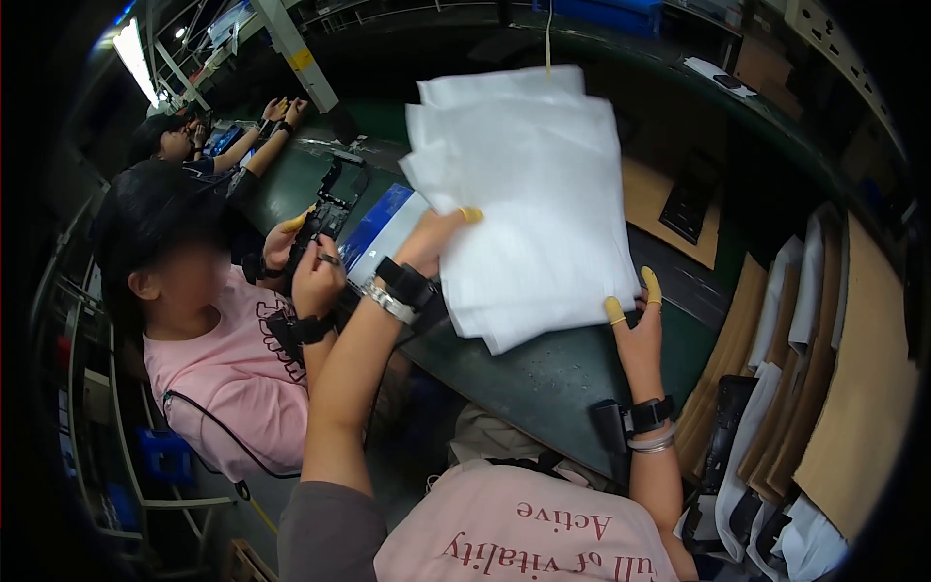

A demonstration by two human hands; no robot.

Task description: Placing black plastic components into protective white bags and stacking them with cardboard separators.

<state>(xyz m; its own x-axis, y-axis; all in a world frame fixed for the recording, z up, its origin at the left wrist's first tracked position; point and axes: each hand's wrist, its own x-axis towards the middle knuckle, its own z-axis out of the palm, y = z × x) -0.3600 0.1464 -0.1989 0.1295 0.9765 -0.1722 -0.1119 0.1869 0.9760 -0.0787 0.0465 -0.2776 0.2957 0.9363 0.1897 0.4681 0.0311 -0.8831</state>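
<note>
Fingers of both hands, some tipped with yellow cots, pinch a fanned stack of white foam sheets [524,204] held up above the dark green bench [543,378]: left hand [432,242] closed on the stack's left edge, right hand [635,325] gripping its lower right corner. Sheets are splayed and held only at the edges, so a slackened pinch would likely let lower ones slide out onto the bench. Left of the stack a co-worker's hands [305,262] work on a black device, near enough that a swing could likely knock them.
</note>
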